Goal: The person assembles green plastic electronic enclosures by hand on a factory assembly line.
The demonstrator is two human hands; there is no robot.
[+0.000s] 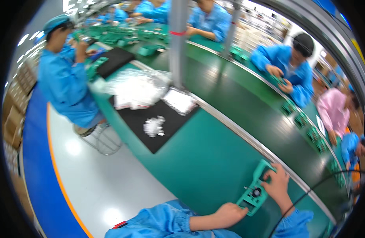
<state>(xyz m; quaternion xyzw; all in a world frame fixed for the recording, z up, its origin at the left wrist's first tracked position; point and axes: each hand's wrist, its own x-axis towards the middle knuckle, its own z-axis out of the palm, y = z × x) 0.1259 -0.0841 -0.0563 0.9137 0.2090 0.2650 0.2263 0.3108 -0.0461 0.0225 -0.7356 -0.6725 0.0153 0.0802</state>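
Observation:
A long green plastic housing [252, 183] with a window opening at its far end and a round black part [256, 192] nearer to me is tilted over the green bench, at the lower right. My left hand [230, 215] has its fingers closed on the near end. At the far right side, my right hand [278, 184] grips the edge with bent fingers and thumb. Whether the housing rests on the bench or is lifted slightly, I cannot tell. Blur hides the finer parts inside it.
Left of centre, a black mat [154, 147] bears small white pieces [154, 126] and plastic bags [136, 89]. Beyond a metal rail, a conveyor [230, 95] passes several green housings [300, 119]. A metal post [178, 43] rises behind the bags. Co-workers sit around; a black cable [309, 191] hangs near my right arm.

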